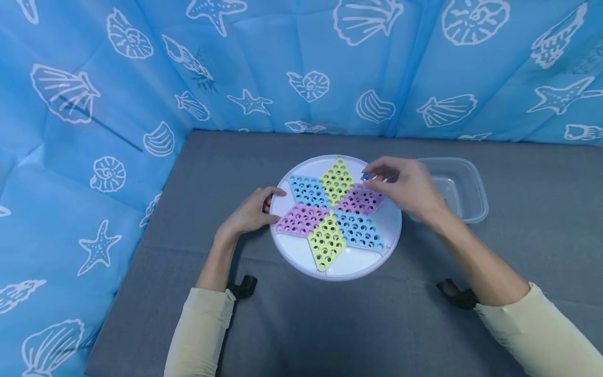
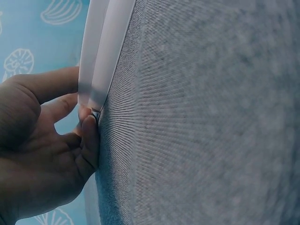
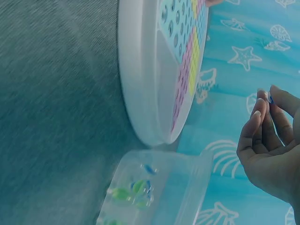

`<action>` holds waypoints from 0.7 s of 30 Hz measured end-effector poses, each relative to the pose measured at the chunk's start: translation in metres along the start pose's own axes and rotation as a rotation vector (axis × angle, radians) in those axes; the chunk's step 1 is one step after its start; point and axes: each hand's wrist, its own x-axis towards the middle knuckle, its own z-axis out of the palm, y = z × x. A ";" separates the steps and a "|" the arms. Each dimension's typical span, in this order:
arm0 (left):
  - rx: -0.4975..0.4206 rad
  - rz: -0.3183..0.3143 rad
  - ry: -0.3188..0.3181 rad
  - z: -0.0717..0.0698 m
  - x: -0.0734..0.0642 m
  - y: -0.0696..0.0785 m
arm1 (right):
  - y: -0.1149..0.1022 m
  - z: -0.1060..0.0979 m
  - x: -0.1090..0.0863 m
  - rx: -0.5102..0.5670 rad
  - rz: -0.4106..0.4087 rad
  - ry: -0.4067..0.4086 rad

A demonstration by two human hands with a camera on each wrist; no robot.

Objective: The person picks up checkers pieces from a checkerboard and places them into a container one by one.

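A round white Chinese checkers board (image 1: 301,256) lies on the table, its star of yellow, blue and pink diamonds full of holes. My left hand (image 1: 252,212) grips the board's left rim; in the left wrist view, the thumb is over the rim (image 2: 101,70) and curled fingers are at its lower edge. Above the board's upper right part, my right hand (image 1: 407,186) pinches a small blue marble (image 1: 366,176) between thumb and fingertips. The right wrist view shows this marble (image 3: 270,99) mostly covered by the fingers.
A clear plastic container (image 1: 478,193) stands right of the board, partly behind my right hand. Green and blue marbles (image 3: 139,187) lie inside it. Grey cloth (image 1: 348,324) covers the table, and a blue curtain with white shells (image 1: 264,63) hangs behind and on the left.
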 end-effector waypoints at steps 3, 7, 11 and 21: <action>-0.001 -0.011 0.001 0.001 0.000 -0.001 | 0.004 -0.006 -0.004 -0.009 0.005 0.006; 0.000 -0.012 0.002 0.001 0.000 -0.002 | 0.013 -0.014 -0.009 -0.020 0.016 0.024; -0.005 -0.018 0.002 0.001 0.000 -0.001 | 0.021 -0.024 -0.015 -0.038 0.036 0.042; -0.011 -0.019 0.003 0.001 0.000 0.000 | 0.047 -0.045 -0.019 -0.045 0.057 0.079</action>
